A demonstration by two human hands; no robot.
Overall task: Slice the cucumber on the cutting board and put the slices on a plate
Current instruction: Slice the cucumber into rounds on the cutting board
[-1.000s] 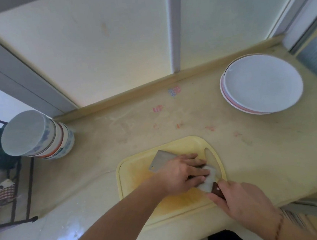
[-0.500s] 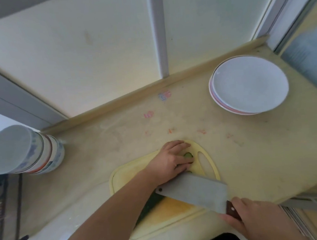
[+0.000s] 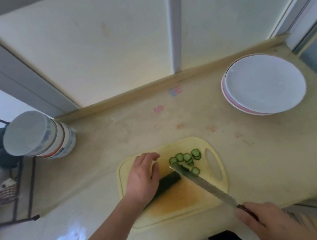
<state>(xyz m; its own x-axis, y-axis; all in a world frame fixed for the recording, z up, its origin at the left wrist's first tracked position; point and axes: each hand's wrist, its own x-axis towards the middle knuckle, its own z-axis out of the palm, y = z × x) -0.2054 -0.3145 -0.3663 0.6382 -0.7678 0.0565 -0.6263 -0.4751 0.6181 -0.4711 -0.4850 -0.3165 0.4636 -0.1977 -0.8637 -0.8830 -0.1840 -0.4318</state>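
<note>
Low in the centre of the frame I see a dark green cucumber (image 3: 168,180) lying across a yellow cutting board (image 3: 183,200), its cut end pale. My left hand (image 3: 143,177) rests on it, fingers loosely spread. My right hand (image 3: 264,222) grips a knife (image 3: 202,185), blade beside the cut end. Thin round slices (image 3: 186,158) lie just beyond. White plates (image 3: 264,83) sit upper right on the beige surface (image 3: 254,159).

**Clearance around the board**

Counter (image 3: 244,150) from cutting board (image 3: 181,201) toward 1–2 o'clock is open up to stacked plates (image 3: 264,84). 10 o'clock: bowl stack (image 3: 39,135), well apart. 12 o'clock: backsplash ledge (image 3: 151,89) closes it off. Knife (image 3: 202,185) lies diagonally across the board's right half.
</note>
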